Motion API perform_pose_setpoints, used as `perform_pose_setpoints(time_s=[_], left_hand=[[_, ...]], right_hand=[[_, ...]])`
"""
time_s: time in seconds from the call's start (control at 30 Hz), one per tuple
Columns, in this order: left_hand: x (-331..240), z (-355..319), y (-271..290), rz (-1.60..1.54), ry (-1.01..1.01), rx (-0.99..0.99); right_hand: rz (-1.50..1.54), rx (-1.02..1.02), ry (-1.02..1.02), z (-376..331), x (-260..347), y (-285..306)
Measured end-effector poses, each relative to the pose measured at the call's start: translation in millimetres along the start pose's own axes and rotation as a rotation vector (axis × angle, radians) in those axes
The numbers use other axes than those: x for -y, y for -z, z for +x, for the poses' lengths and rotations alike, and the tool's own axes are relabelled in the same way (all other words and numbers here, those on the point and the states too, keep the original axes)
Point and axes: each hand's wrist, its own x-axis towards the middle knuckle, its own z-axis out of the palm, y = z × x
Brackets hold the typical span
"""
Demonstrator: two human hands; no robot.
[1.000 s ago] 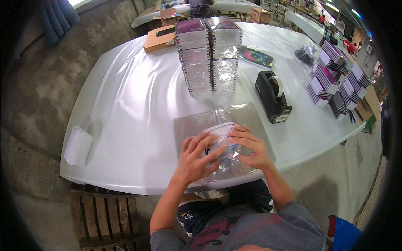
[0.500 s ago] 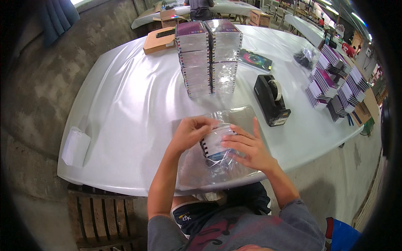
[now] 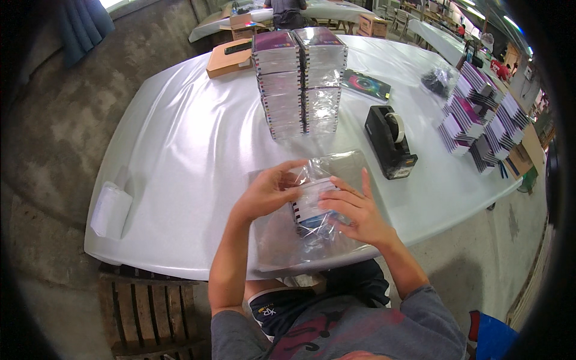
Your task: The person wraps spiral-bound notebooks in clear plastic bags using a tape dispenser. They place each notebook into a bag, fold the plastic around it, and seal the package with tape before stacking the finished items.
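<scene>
Fingers (image 3: pixel 287 171) of the left hand (image 3: pixel 267 192) are curled around the far-left edge of a clear plastic bag (image 3: pixel 318 180), pinching the film; the right hand (image 3: pixel 354 210) lies with fingers spread flat over the small spiral-bound notebook (image 3: pixel 312 204) inside it, pressing down rather than clamped. Notebook and bag sit at the near edge of the white table (image 3: pixel 192 150), on top of a loose pile of flat clear bags (image 3: pixel 282 240), right in front of the person. Looks like the bagging step: notebook mostly inside, film being pulled over it. Can't tell whether the bag mouth is closed yet, glare hides it. The next move likely needs the left hand to keep the film taut while the right squares the notebook, then fold the flap. Black tape dispenser (image 3: pixel 390 141) sits just right and farther, within reach. Farther at centre, two tall stacks of wrapped notebooks (image 3: pixel 300 78); a brown cardboard box (image 3: pixel 231 57) far left of them. Rows of unwrapped notebooks (image 3: pixel 480 129) at the far right edge. White packet (image 3: pixel 111 210) at the near-left corner.
</scene>
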Motion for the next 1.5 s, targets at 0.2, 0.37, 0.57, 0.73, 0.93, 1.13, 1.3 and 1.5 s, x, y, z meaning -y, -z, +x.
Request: perform_pose_setpoints(time_s=[0.2, 0.37, 0.57, 0.73, 0.93, 1.13, 1.3, 1.5], left_hand=[[-11.6, 21.2, -14.7, 0.037, 0.040, -0.093], [-16.6, 27.8, -9.2, 0.064, 0.019, -0.126], [-32.5, 14.3, -18.9, 0.253, -0.474, -0.762], [-40.3, -26.6, -33.6, 0.926, -0.833, -0.291], [-9.6, -44.2, -29.0, 1.062, -0.454, -0.077], [-2.1, -46.3, -17.6, 1.099, -0.436, 0.017], [-1.1, -48.3, -15.9, 1.107, -0.411, 0.038], [-6.8, -44.9, -17.9, 1.083, -0.362, 0.060]], right_hand=[[-0.023, 0.015, -0.009, 0.0, 1.2, 2.7], [-0.025, 0.011, -0.006, -0.1, 1.5, 2.7], [-0.029, 0.006, -0.008, -1.5, 1.7, 1.2], [-0.063, -0.003, -0.003, -2.0, 1.4, 0.9], [-0.039, 0.024, -0.006, -2.8, 1.7, 3.0], [0.264, 0.083, -0.047, -3.6, -2.8, 26.4], [0.343, -0.372, -0.490, -26.6, -53.4, 76.3], [-0.043, -0.420, -0.940, -73.6, -176.3, 93.0]])
